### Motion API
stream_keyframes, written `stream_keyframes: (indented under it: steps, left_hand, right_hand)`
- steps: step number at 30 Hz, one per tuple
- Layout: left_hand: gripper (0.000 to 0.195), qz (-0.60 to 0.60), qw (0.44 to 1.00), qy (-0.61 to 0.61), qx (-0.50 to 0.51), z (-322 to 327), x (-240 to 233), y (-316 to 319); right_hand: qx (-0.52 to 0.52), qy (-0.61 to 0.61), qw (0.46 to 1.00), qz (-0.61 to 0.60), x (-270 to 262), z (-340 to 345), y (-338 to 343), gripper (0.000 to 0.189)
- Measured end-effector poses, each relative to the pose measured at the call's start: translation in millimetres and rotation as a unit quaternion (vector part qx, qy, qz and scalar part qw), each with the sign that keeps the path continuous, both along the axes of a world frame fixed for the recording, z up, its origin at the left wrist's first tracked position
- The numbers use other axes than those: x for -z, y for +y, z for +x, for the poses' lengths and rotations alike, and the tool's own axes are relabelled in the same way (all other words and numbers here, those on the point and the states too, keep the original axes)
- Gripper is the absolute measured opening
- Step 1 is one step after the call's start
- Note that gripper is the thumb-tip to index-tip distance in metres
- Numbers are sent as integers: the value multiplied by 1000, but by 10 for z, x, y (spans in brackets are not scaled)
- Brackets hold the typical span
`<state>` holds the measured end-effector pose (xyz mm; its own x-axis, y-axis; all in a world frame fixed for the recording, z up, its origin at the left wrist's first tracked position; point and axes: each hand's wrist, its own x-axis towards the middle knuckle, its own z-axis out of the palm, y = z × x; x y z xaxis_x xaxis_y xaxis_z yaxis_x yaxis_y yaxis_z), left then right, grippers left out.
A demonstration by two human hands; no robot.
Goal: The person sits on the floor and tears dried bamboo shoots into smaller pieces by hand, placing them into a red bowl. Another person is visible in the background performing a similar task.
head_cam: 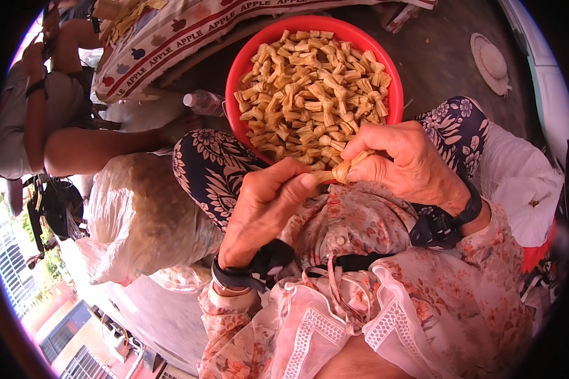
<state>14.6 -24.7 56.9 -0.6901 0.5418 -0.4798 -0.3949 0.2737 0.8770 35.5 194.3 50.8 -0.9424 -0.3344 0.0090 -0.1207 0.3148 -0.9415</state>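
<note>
My left hand [270,203] and my right hand [403,166] meet over my lap at the near rim of a red plastic basin [395,94]. Between them they hold a yellow-brown strip tied in a knot [342,171]. The left thumb and fingers pinch its left end, and the right thumb and fingers grip its right end beside the knot. Many similar knotted pieces [308,94], apparently dried food strips, are heaped inside the basin. The fingers hide part of the strip's ends.
A clear plastic bottle [204,102] lies left of the basin. Bulging plastic bags [147,213] stand at my left, a white sack [517,180] at my right. A straw hat [489,64] lies on the floor. Another person [42,109] sits at the left, near a cloth-covered table [170,42].
</note>
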Motion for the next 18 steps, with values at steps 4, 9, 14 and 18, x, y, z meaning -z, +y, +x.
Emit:
stream_keyframes:
  steps: [4, 9, 14, 18]
  left_hand:
    - [26, -6, 941, 327, 86, -9, 13, 173]
    - [33, -6, 933, 338, 121, -25, -21, 227]
    - [29, -10, 933, 340, 116, 17, 35, 307]
    - [27, 33, 945, 308, 107, 76, 156, 348]
  right_hand:
    - [8, -154, 985, -72, -80, -18, -39, 11]
    - [-28, -170, 985, -22, -212, -60, 70, 16]
    - [-70, -200, 977, 27, -135, -77, 151, 35]
    - [-27, -294, 947, -127, -34, 9, 169, 32]
